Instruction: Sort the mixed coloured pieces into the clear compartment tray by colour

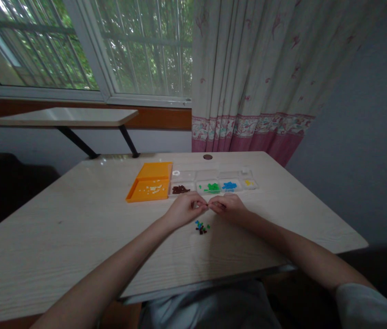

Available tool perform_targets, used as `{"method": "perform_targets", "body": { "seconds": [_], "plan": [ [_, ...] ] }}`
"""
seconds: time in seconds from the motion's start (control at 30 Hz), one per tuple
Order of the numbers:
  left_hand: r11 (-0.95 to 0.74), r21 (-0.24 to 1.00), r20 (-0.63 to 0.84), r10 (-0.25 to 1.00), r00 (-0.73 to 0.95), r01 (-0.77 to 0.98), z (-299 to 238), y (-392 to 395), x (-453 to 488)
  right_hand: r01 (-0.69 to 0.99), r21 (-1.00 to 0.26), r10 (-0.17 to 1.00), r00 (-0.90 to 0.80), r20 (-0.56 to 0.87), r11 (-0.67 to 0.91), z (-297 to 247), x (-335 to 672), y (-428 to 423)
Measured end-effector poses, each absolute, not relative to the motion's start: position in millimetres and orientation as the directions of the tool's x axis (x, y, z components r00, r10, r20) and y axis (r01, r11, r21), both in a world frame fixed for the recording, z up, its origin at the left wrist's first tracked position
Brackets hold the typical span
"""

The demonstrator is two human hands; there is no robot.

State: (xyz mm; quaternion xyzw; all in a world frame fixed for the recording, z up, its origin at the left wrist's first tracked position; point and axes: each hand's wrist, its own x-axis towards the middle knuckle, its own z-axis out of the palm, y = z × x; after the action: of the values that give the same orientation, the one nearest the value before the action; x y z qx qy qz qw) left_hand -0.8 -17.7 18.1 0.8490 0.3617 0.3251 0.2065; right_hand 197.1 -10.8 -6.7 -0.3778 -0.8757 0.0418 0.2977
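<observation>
My left hand (pixel 187 206) and my right hand (pixel 228 204) meet above the table, fingertips pinched together. Between them shows a tiny dark piece (pixel 207 205), too small to make out its kind. Just below lies a loose little pile of small blue, green and dark brown pieces (pixel 201 227) on the tabletop. Beyond my hands stands a clear compartment box (pixel 207 175). Its near compartments hold brown pieces (pixel 180 189), green pieces (pixel 212 187), blue pieces (pixel 229 185) and yellow pieces (pixel 249 182).
Left of the clear box lies an open orange case (pixel 154 170) with small white pieces (pixel 155 188) in its near half. A raised shelf (pixel 70 117) on black legs stands at the back left. A dark round spot (pixel 207 156) marks the table's far edge, before the curtain (pixel 248 91).
</observation>
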Motion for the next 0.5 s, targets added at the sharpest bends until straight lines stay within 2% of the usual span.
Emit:
{"method": "perform_targets", "body": {
  "seconds": [0.2,0.27,0.37,0.5],
  "plan": [
    [-0.67,0.485,0.435,0.743,0.51,0.563,27,-12,-13,0.686,-0.367,0.777,-0.531,0.338,0.629,1,196,-12],
    [-0.669,0.447,0.486,0.739,0.466,0.594,33,-6,-23,0.647,-0.371,0.744,-0.614,0.266,0.666,5,197,-14],
    [-0.671,0.425,0.612,0.708,0.354,0.607,42,1,-37,0.516,-0.399,0.614,-0.771,0.17,0.758,10,200,-18],
    [-0.688,0.396,0.721,0.643,0.258,0.609,50,2,-44,0.47,-0.43,0.564,-0.818,0.116,0.77,11,201,-22]
  ]
}}
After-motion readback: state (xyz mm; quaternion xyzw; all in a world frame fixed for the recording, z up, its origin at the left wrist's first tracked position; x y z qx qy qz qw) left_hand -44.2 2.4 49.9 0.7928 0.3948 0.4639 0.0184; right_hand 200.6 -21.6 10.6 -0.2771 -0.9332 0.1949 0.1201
